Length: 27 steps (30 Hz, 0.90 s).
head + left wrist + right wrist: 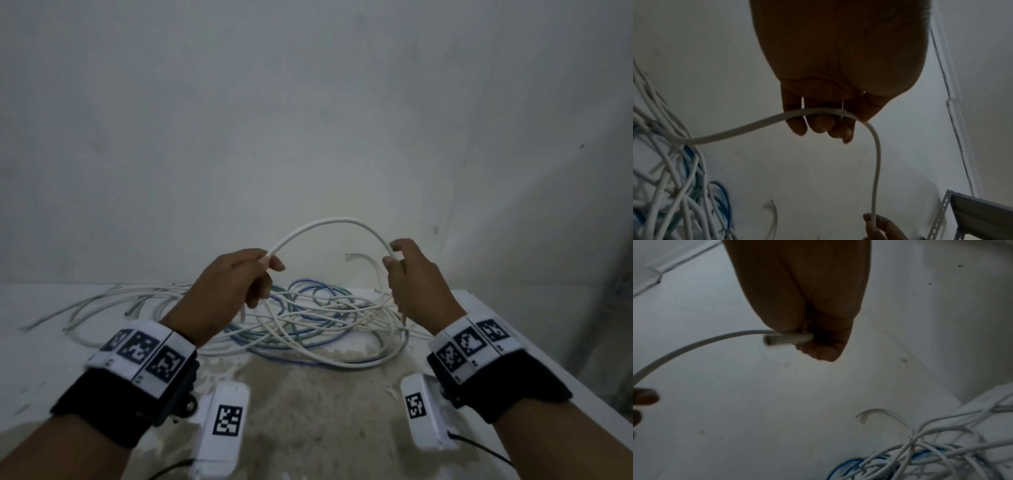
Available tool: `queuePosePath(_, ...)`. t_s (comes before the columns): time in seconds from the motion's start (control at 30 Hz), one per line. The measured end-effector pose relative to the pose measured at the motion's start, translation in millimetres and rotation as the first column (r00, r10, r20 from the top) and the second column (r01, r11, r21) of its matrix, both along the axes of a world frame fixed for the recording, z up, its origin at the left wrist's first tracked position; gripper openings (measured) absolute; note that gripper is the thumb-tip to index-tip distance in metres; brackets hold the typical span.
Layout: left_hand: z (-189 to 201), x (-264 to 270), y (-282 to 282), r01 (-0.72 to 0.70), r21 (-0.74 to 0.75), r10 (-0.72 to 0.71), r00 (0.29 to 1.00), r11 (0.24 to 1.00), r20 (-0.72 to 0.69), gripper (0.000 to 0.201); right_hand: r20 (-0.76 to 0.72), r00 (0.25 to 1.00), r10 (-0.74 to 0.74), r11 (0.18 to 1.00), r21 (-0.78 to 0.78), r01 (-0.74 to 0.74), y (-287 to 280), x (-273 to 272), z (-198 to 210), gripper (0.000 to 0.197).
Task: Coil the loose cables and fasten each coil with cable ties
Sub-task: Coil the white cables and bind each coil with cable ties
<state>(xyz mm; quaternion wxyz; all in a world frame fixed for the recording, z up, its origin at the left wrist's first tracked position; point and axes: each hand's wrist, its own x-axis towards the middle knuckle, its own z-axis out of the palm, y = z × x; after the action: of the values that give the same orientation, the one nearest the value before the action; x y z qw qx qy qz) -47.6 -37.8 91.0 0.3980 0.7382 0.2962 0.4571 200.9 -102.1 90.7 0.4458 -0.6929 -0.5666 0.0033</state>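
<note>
Tangled cables (pixel 308 318) cover the table's (pixel 308 411) far half; its near edge lies open.

A loose tangle of thin white and blue plastic cables (pixel 308 322) lay on the stained pale surface (pixel 308 411), toward its far edge, against the plain wall (pixel 308 102) behind. Above the tangle one white cable (pixel 329 224) arched between the left hand (pixel 233 287) and the right hand (pixel 411 284). A perforated grey metal shelf frame (pixel 962 216) stood off to the right.
</note>
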Motion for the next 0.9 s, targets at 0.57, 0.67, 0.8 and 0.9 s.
queuePosePath(0.57,-10.7,1.1,7.3,0.114,-0.356,0.047,0.91,0.928,0.412,0.027,0.306,0.902,0.303,0.944,-0.227,-0.24,-1.5,-43.8,-13.3,0.027)
queuePosePath(0.67,-11.7,3.8,7.0,0.134,-0.352,0.027,0.909,0.926,0.416,0.027,0.435,0.889,0.147,0.989,-0.082,-0.123,0.5,-45.3,-19.9,0.027)
queuePosePath(0.8,-15.5,8.5,8.5,0.184,-0.383,0.019,0.883,0.905,0.47,0.031,0.57,0.813,0.118,0.977,0.079,-0.197,7.1,-51.9,-24.5,0.039)
queuePosePath(0.9,-17.7,12.1,5.4,0.205,-0.39,0.021,0.864,0.898,0.503,0.031,0.376,0.879,0.292,0.951,-0.014,-0.31,2.9,-62.5,-21.8,0.036)
